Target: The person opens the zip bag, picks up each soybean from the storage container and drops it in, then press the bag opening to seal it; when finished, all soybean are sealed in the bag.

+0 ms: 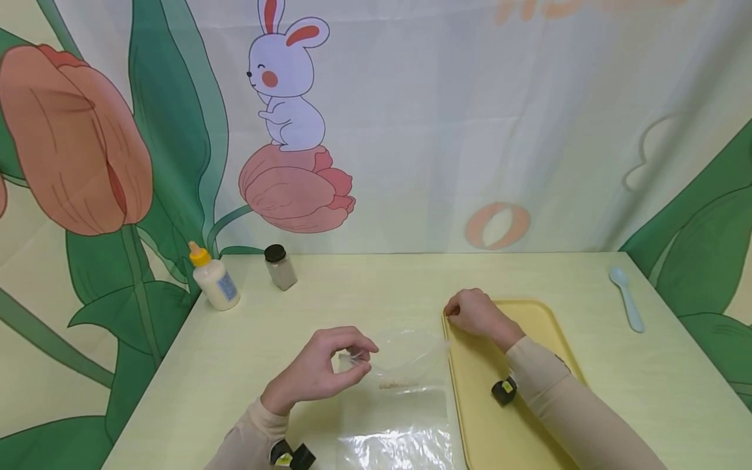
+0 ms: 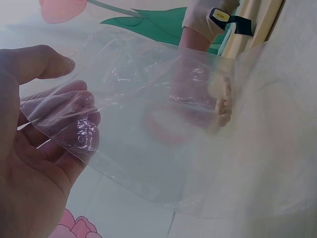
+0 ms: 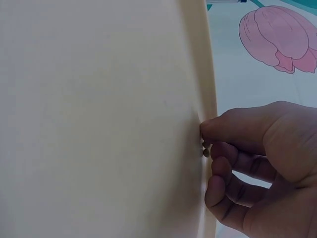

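Note:
My left hand (image 1: 320, 365) holds the edge of a clear plastic bag (image 1: 396, 414), its film gathered within the curled fingers. In the left wrist view the bag (image 2: 133, 129) drapes over those fingers while the thumb stands apart. A thin line of brownish bits (image 1: 398, 386) shows in the bag. My right hand (image 1: 472, 312) is at the far left corner of a yellow tray (image 1: 540, 320). In the right wrist view, its thumb and bent forefinger close about tiny brown pieces (image 3: 206, 149) against the tray's wall; their exact kind is unclear.
A white glue bottle with a yellow cap (image 1: 217, 284) and a black-lidded jar (image 1: 281, 269) stand at the back left. A pale blue spoon (image 1: 628, 300) lies on the right side of the table. A printed curtain (image 1: 411, 130) hangs behind.

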Motion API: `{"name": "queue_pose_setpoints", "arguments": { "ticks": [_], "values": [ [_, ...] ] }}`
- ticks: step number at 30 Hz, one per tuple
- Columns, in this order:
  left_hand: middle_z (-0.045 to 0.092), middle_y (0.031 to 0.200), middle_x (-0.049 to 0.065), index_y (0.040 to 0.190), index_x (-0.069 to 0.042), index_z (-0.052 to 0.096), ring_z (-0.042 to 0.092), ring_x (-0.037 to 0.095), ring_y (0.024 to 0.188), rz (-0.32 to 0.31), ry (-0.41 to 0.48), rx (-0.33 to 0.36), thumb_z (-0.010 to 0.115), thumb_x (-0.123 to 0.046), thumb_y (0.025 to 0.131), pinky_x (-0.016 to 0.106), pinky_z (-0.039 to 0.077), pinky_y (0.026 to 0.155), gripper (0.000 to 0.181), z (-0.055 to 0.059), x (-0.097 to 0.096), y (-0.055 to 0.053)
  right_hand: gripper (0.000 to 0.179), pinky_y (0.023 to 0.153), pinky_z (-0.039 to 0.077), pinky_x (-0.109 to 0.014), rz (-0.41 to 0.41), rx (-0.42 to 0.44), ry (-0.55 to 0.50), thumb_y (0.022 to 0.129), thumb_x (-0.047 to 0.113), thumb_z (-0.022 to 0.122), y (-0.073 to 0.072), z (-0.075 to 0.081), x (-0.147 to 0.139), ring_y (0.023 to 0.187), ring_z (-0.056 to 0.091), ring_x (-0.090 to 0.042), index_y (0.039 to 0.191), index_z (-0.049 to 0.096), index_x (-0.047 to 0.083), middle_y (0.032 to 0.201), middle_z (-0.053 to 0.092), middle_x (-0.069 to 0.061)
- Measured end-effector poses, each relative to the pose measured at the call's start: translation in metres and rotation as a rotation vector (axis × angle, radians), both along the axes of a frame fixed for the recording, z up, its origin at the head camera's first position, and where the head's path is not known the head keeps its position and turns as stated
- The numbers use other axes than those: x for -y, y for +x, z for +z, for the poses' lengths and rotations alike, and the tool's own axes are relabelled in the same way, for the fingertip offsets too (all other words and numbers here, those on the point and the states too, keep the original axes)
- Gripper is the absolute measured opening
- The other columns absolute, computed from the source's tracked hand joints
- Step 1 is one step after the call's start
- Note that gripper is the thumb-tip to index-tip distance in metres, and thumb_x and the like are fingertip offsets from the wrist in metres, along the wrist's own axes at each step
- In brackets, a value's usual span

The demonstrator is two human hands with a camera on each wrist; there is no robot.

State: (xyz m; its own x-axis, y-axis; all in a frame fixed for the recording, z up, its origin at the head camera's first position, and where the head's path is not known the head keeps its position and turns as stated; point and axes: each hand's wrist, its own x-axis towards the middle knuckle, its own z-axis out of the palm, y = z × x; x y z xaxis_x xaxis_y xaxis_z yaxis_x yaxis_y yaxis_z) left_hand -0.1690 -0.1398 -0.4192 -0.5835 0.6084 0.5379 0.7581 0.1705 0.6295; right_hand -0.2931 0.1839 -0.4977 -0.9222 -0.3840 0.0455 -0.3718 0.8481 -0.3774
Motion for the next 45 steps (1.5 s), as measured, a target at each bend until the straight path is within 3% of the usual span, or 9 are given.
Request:
{"name": "queue_pose_setpoints", "arguments": {
  "ticks": [5,15,28,45],
  "values": [
    [0.066,0.081,0.007,0.097,-0.006,0.068,0.060,0.017,0.074,0.004,-0.003,0.002,0.067,0.004,0.083,0.027,0.055,0.068,0.018,0.001,-0.001,0.001,0.012,0.079,0.054,-0.039,0.011,-0.009,0.001,0.083,0.007,0.068,0.000,0.001,0.000,0.091,0.067,-0.025,0.090,0.077,0.009,0.094,0.074,-0.005],
    [0.066,0.080,0.008,0.097,-0.003,0.068,0.060,0.016,0.073,0.006,-0.009,0.013,0.068,0.003,0.082,0.028,0.055,0.068,0.016,0.004,-0.001,0.002,0.010,0.072,0.052,-0.034,-0.005,-0.053,-0.021,0.082,0.009,0.068,0.006,0.006,-0.003,0.074,0.062,-0.013,0.085,0.077,0.011,0.082,0.072,0.000],
    [0.066,0.080,0.007,0.097,-0.008,0.068,0.061,0.017,0.073,0.010,-0.003,-0.003,0.069,0.002,0.082,0.027,0.055,0.068,0.018,0.001,0.000,0.000,0.010,0.066,0.051,-0.029,0.016,-0.098,-0.070,0.081,0.010,0.067,0.018,0.018,-0.001,0.068,0.058,-0.009,0.086,0.076,0.008,0.076,0.068,0.003],
    [0.066,0.080,0.007,0.097,-0.008,0.068,0.060,0.014,0.073,0.014,-0.002,-0.014,0.069,0.003,0.081,0.027,0.055,0.068,0.019,0.000,0.000,-0.001,0.006,0.061,0.044,-0.025,0.042,-0.169,-0.129,0.082,0.010,0.069,0.041,0.044,0.005,0.065,0.051,-0.008,0.083,0.075,0.012,0.071,0.060,0.007]
  ]
}}
